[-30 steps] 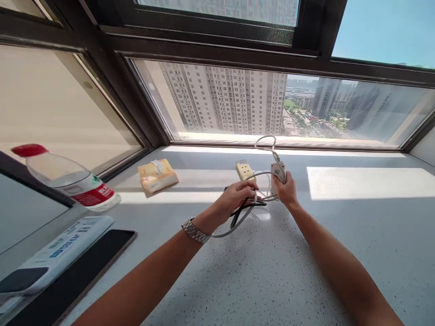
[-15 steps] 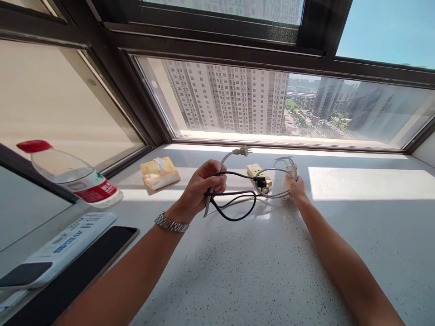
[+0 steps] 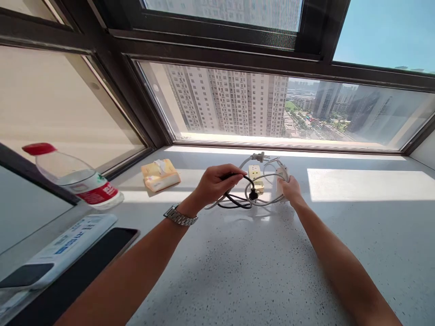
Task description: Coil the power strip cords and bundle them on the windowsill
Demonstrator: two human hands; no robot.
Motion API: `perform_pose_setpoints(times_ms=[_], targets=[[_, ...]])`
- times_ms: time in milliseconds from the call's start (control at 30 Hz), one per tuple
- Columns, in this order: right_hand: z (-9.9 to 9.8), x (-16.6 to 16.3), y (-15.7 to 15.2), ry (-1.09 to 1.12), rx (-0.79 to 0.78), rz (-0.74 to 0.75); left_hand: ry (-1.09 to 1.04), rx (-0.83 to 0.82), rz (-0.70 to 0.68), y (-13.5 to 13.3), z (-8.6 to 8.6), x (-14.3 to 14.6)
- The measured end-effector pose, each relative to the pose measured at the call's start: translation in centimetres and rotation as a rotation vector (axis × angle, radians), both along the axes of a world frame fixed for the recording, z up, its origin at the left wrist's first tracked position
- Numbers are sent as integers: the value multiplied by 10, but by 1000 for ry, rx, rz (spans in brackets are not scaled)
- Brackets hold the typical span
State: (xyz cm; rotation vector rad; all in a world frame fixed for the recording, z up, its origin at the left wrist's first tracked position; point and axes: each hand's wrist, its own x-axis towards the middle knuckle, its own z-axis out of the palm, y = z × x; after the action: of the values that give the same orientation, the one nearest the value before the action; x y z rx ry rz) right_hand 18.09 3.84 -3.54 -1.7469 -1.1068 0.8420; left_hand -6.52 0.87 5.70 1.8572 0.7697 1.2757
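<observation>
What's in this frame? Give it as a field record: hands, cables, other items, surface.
left hand: closed on the black cable, lifted slightly off the sill
right hand: on the white power strip, grip unclear
grey cord: looped between the hands, plug at the far side
yellow socket block: between the hands
tissue pack: left of the cables
water bottle: far left, red cap
surface: speckled white windowsill

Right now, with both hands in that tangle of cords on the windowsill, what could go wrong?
1. The left hand pinches the black cord, which loops through the grey cable; pulling may tighten the tangle.
2. The right hand holds the white power strip beside the yellow socket block; a tug could drag the block along the sill.
</observation>
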Motion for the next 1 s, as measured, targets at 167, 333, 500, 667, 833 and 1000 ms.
perform_pose_setpoints(times_ms=[167, 333, 500, 667, 833, 1000], targets=[[-6, -9, 1, -73, -52, 12, -502, 21, 65, 14, 10, 4], [-1, 19, 5, 5, -74, -31, -775, -40, 322, 56, 3, -16], [19, 87, -18, 124, -30, -129, -784, -236, 555, 93, -26, -33], [38, 153, -57, 409, 139, -290, -638, -490, 588, 103, -54, -43], [52, 204, -81, 588, 308, -567, -421, -761, 429, 92, -66, -46], [63, 266, -104, 664, 516, -799, -115, -789, 547, 86, -65, -49]])
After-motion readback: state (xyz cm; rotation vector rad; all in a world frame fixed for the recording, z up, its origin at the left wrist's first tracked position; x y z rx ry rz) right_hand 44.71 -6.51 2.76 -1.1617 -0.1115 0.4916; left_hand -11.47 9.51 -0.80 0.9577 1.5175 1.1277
